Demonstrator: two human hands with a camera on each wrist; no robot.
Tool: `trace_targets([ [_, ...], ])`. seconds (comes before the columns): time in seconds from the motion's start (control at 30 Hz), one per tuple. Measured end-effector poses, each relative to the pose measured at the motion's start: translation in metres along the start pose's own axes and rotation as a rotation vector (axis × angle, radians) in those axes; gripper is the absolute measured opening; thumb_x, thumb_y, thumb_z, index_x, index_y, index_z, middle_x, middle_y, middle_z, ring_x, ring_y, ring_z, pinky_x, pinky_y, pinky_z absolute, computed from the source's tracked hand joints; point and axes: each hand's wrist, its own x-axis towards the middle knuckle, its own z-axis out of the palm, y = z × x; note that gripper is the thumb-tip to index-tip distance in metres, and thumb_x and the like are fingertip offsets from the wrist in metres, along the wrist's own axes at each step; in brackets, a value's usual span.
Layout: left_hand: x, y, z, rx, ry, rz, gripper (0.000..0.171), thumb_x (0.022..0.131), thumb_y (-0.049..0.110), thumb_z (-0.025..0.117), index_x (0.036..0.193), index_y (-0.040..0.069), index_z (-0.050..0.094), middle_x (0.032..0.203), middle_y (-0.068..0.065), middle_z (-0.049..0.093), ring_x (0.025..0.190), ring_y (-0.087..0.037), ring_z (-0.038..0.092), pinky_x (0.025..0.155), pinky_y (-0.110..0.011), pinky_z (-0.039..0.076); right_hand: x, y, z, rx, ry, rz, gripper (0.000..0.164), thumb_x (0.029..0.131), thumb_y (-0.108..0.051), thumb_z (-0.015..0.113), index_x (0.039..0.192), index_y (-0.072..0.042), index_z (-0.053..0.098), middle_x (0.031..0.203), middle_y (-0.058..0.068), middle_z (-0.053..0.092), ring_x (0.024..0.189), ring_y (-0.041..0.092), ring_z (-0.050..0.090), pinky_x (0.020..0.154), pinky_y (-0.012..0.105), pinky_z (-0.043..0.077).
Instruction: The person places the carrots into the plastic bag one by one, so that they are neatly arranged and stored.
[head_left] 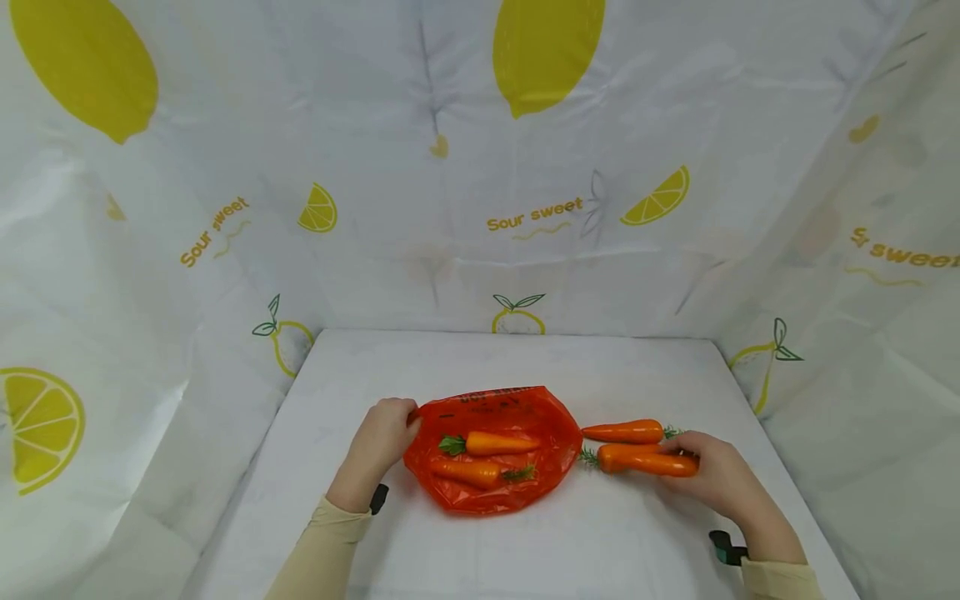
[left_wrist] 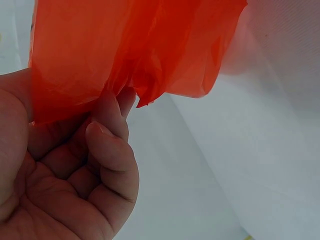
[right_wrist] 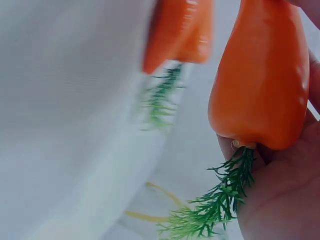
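Note:
My left hand (head_left: 384, 437) pinches the left edge of a red plastic bag (head_left: 517, 500), its thumb and fingertips on the thin film in the left wrist view. Within the bag's outline lie two carrots, one (head_left: 502, 443) with leafy greens at its left, the other (head_left: 468, 474) with feathery greens at its right. My right hand (head_left: 716, 471) holds a carrot (right_wrist: 262, 75) whose thick end and green top face the palm. In the head view it overlaps another carrot (head_left: 613, 457) with its greens to the left. Behind them lies one more carrot (head_left: 626, 431), tip toward the bag.
A white-covered table (head_left: 465, 358) carries everything. White lemon-print cloth (head_left: 420, 283) hangs behind it and along both sides. Dark straps (head_left: 726, 550) show at the wrists.

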Motion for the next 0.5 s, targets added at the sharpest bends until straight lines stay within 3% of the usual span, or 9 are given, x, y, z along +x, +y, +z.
trace_targets([
  [0.2,0.0,0.001,0.001,0.005,0.015,0.022,0.014,0.093,0.012,0.076,0.08,0.012,0.071,0.068,0.004,0.061,0.061,-0.013,0.052,0.058,-0.028,0.046,0.009,-0.023,-0.013,0.009,0.061,-0.098,0.036,0.078,-0.03,0.094,0.108,-0.022,0.076,0.113,0.001,0.073,0.094,0.02,0.062,0.077,0.026,0.055],
  [0.5,-0.002,0.004,0.0,0.008,0.009,0.013,0.013,0.093,0.012,0.077,0.081,0.012,0.071,0.07,0.004,0.063,0.061,-0.012,0.052,0.058,-0.027,0.047,0.038,-0.087,0.001,0.08,0.074,-0.242,0.028,0.081,-0.023,0.091,0.104,-0.028,0.076,0.1,-0.008,0.07,0.088,0.017,0.061,0.077,0.035,0.055],
])
